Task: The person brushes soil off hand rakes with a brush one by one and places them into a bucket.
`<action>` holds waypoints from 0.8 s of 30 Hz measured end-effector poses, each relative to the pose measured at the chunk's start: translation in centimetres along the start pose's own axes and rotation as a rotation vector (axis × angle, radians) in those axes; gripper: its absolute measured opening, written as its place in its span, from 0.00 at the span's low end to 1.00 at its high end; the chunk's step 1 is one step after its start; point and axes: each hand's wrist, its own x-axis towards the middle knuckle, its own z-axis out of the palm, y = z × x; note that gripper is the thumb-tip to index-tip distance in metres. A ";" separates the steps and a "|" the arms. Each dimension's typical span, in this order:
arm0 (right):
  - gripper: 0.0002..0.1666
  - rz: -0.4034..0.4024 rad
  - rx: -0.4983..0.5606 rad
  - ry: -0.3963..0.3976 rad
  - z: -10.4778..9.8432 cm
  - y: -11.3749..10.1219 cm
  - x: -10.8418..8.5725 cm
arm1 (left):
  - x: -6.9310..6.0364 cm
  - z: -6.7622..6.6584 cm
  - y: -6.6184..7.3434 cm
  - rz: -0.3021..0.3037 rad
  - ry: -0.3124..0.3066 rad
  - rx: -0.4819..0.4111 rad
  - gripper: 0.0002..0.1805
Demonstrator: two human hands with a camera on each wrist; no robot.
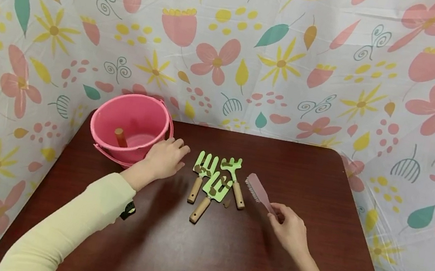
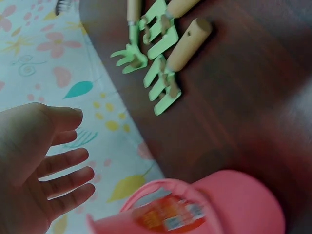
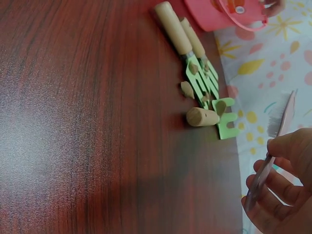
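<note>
Right hand [image 1: 290, 227]: fingers and thumb closed on the handle of the pink bristle brush [image 1: 261, 193]; brush held above the dark wood-grain table [image 1: 179, 258], its head to the right of the tools. Left hand [image 1: 166, 158]: fingers extended, slightly spread, holding nothing; located just beside the pink bucket [image 1: 148, 119] — a wooden handle [image 1: 120, 137] stands tilted inside it. Between the hands: three green garden hand tools [image 1: 199, 210] with wooden handles; brown flakes [image 1: 227, 203] lie on their heads — one rests on the tabletop.
</note>
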 end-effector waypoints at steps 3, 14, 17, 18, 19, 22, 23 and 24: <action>0.15 0.004 -0.004 0.000 0.0 0.0 0.0 | -0.1 1.4 0.3 -0.021 -0.002 -0.010 0.21; 0.16 0.000 0.002 0.000 0.3 0.0 -0.1 | -0.2 5.2 2.2 -0.148 -0.084 -0.076 0.24; 0.16 0.004 0.002 0.004 0.4 0.1 -0.2 | -0.2 6.2 2.7 -0.190 -0.124 -0.105 0.25; 0.16 0.004 0.000 0.005 0.4 0.1 -0.2 | -0.1 6.6 2.9 -0.202 -0.136 -0.110 0.25; 0.16 0.005 0.000 0.005 0.4 0.1 -0.2 | -0.1 6.9 3.1 -0.212 -0.143 -0.116 0.25; 0.16 0.009 0.002 0.002 0.5 0.1 -0.2 | -0.1 7.9 3.7 -0.243 -0.168 -0.138 0.26; 0.16 0.011 0.002 0.002 0.5 0.1 -0.3 | 0.0 8.3 3.9 -0.252 -0.177 -0.142 0.26; 0.16 0.012 0.003 0.001 0.5 0.1 -0.3 | 0.0 8.6 4.1 -0.261 -0.187 -0.148 0.27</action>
